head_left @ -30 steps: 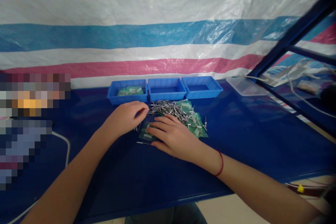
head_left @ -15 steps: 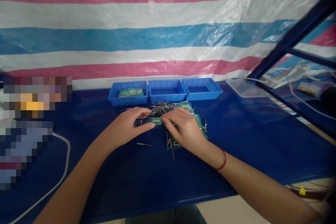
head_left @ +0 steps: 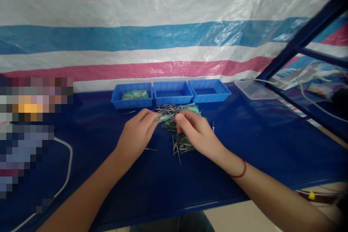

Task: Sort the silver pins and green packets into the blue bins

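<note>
Between thumb and fingers, my left hand [head_left: 138, 128] pinches a small green plastic bag [head_left: 164, 117] at its left end. My right hand [head_left: 197, 128] is closed, thumb against fingers, at the bag's right end; its fingertips partly hide that end. Below and behind the hands lies a pile of blind rivets [head_left: 170, 108], thin metal pins with short sleeves, mixed with more green bags [head_left: 193, 108]. Another cluster of rivets [head_left: 179, 146] spreads toward me under my right hand. One loose rivet [head_left: 152, 149] lies beside my left wrist, partly covered.
Three blue bins [head_left: 172, 98] stand in a row behind the pile; the left one holds several green bags [head_left: 134, 94]. A clear plastic lid [head_left: 255, 90] lies at the back right near a dark metal frame [head_left: 299, 41]. A white cable [head_left: 71, 152] curves along the left.
My left hand has gone from open beside the green bag to pinching its end. The bag is now raised and tilted between both hands, above the rivets.
</note>
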The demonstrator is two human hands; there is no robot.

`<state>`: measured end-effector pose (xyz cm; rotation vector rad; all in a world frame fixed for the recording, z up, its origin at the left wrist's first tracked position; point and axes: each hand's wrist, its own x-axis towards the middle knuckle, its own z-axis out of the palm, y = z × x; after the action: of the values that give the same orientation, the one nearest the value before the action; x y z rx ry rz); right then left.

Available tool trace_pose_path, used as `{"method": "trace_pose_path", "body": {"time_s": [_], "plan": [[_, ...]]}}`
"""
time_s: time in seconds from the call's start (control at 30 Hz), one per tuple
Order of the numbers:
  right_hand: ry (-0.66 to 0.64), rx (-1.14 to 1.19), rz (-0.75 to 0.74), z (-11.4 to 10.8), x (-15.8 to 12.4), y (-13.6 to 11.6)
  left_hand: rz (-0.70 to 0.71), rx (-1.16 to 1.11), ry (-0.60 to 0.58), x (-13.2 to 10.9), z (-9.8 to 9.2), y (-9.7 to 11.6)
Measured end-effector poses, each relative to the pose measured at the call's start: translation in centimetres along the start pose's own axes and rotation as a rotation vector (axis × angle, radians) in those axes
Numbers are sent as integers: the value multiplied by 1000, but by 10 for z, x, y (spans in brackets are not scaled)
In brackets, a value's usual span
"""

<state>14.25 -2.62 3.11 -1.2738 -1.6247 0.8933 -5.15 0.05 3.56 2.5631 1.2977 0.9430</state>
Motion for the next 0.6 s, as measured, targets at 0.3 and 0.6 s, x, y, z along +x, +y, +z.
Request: {"method": "trace_pose_path", "body": {"time_s": [0.3,0.6], "plan": [[-17,144,-44,6,2,4,52,-83,67,-2,5,10],[127,-635,-748,-8,0,4,-755,-1011,-299,9,1,6]]}}
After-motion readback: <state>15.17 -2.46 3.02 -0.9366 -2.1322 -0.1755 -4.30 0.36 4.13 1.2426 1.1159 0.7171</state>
